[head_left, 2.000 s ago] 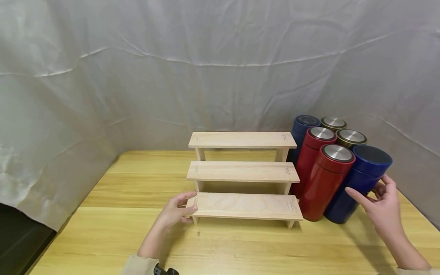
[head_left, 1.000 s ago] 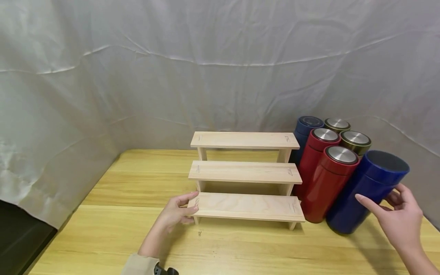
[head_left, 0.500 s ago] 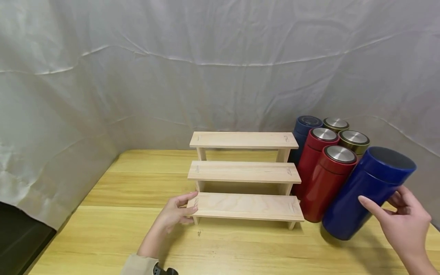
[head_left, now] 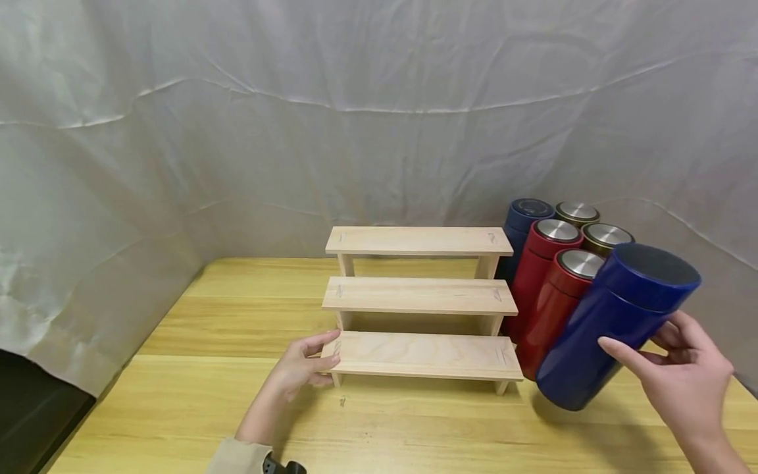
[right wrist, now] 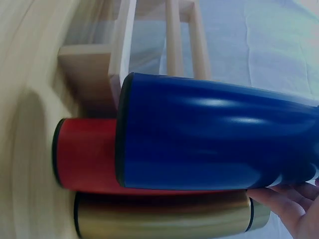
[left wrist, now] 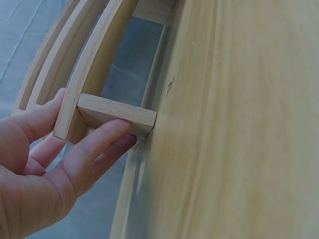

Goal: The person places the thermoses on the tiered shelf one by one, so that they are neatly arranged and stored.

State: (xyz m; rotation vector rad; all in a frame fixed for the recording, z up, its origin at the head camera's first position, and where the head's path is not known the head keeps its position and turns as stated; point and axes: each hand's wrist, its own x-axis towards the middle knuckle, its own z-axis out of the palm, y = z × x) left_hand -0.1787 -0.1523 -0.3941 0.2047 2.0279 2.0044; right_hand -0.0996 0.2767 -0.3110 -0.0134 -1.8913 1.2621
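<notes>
My right hand [head_left: 687, 372] grips a glossy blue thermos flask [head_left: 606, 329] with a dark top, from its right side. The flask leans to the right, its base above the table and before the front red thermos flask [head_left: 553, 309]; the right wrist view shows the blue flask's side [right wrist: 209, 134] large. At the left end of a three-step wooden display riser [head_left: 423, 355], my left hand [head_left: 302, 365] holds the lowest board, thumb and fingers around its end. In the left wrist view, fingers [left wrist: 102, 142] touch the riser's end support [left wrist: 119, 108].
Behind the front red flask stand another red flask [head_left: 539, 276], a dark blue flask [head_left: 521, 224] and two gold-green flasks with silver lids [head_left: 606, 236]. They crowd the riser's right end. A grey cloth [head_left: 379, 131] hangs behind the wooden table [head_left: 237, 316].
My right hand has tilted the blue flask away from the group and lifted it off the table, most recently shifting it slightly left. The left hand stays on the riser.
</notes>
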